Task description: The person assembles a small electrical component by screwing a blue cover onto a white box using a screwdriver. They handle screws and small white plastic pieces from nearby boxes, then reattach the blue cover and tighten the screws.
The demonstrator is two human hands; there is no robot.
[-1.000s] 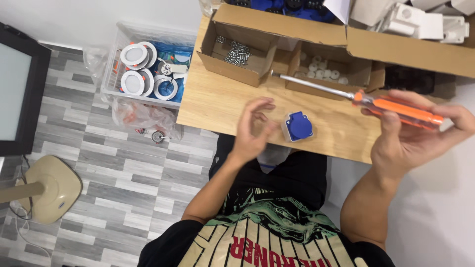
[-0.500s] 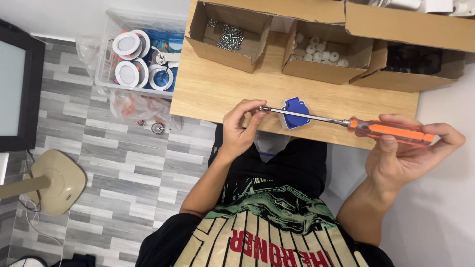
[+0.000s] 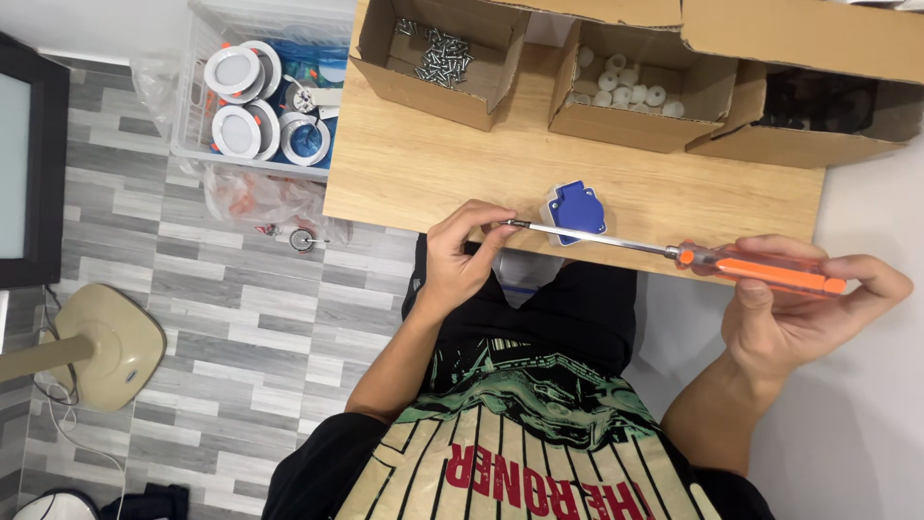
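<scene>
Right hand (image 3: pixel 804 313) grips orange screwdriver (image 3: pixel 674 253) by its handle, off bench's (image 3: pixel 433 173) front right corner. Left hand (image 3: pixel 462 255) pinches shaft tip at front edge. Blue socket (image 3: pixel 576 212) sits just behind shaft.

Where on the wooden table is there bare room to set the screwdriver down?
The widest bare patch of the wooden table lies left of the blue part, below the screw box. A smaller strip runs right of that part, below the box of white pieces. The back edge is crowded with boxes; the near edge holds the left hand and screwdriver.
</scene>
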